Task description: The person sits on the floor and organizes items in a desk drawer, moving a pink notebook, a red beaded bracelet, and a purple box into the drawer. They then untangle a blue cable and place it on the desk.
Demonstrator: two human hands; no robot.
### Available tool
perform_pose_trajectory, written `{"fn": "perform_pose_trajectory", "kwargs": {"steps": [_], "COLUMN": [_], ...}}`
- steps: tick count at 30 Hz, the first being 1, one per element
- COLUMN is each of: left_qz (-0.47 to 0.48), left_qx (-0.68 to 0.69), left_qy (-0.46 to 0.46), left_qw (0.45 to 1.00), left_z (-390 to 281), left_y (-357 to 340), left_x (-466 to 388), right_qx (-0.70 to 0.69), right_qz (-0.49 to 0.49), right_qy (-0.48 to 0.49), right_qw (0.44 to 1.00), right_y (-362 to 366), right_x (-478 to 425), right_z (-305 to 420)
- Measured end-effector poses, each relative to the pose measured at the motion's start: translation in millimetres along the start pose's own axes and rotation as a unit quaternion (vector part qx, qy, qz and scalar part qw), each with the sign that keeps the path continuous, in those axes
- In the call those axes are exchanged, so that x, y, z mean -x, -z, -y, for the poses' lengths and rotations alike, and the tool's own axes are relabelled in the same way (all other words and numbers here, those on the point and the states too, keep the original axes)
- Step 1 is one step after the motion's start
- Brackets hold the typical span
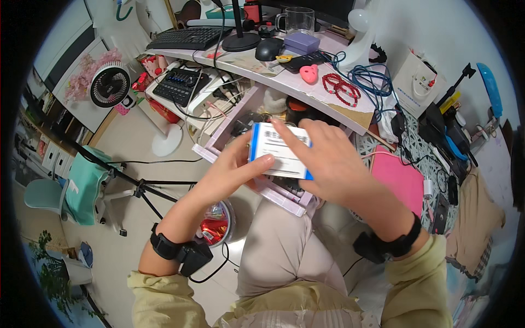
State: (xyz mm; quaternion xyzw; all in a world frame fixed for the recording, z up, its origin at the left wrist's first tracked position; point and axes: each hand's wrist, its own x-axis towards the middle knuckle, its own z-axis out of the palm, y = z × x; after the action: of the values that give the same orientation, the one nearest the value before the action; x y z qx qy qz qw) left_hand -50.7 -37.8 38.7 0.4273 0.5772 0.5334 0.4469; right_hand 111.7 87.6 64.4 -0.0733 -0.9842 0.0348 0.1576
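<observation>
A small white cardboard box [281, 149] with blue ends and printed writing is held up over the pulled-out desk drawer [283, 201]. On its left side, my left hand [236, 166] grips it, thumb across the printed face. My right hand [328, 160] lies over the box's right side, with the index finger reaching across its top edge. The box and hands hide much of the drawer. Behind them, dark items and a round container with an orange-red top [296, 104] show inside it.
Above the drawer, the desk top [262, 67] carries a keyboard [184, 39], a mouse [268, 49], a glass mug [298, 20], red beads [340, 90] and coiled blue cable [371, 82]. A tripod [139, 184] and a waste bin [217, 223] stand left; a pink folder [398, 176] lies right.
</observation>
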Motion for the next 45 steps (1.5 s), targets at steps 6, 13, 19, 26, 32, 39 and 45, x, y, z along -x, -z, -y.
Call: {"fn": "perform_pose_trajectory", "kwargs": {"steps": [6, 13, 19, 26, 32, 39, 45], "left_qz": [-0.125, -0.022, 0.027, -0.003, -0.067, -0.012, -0.045], "left_qx": [-0.086, -0.121, -0.302, -0.642, -0.705, -0.719, -0.661], "left_qy": [-0.024, 0.18, 0.188, 0.095, 0.006, 0.014, -0.146], "left_qw": [0.988, 0.976, 0.934, 0.761, 0.707, 0.694, 0.735], "left_z": [-14, 6, 26, 26, 14, -25, -48], "left_y": [60, 80, 71, 48, 48, 49, 38], "left_x": [-29, -78, -114, -121, -103, -73, -88], "right_qx": [-0.065, -0.072, -0.087, -0.09, 0.012, 0.044, -0.011], "right_qz": [-0.123, -0.033, -0.032, -0.138, -0.201, -0.113, -0.126], "right_qy": [-0.023, -0.029, -0.042, -0.021, -0.027, -0.117, -0.159], "right_qw": [0.99, 0.996, 0.995, 0.986, 0.979, 0.986, 0.979], "right_y": [-14, -61, -70, -36, -19, -19, -18], "right_x": [-13, 26, 18, 7, -10, -12, -1], "right_z": [-6, -36, -34, -41, -95, -131, -118]}}
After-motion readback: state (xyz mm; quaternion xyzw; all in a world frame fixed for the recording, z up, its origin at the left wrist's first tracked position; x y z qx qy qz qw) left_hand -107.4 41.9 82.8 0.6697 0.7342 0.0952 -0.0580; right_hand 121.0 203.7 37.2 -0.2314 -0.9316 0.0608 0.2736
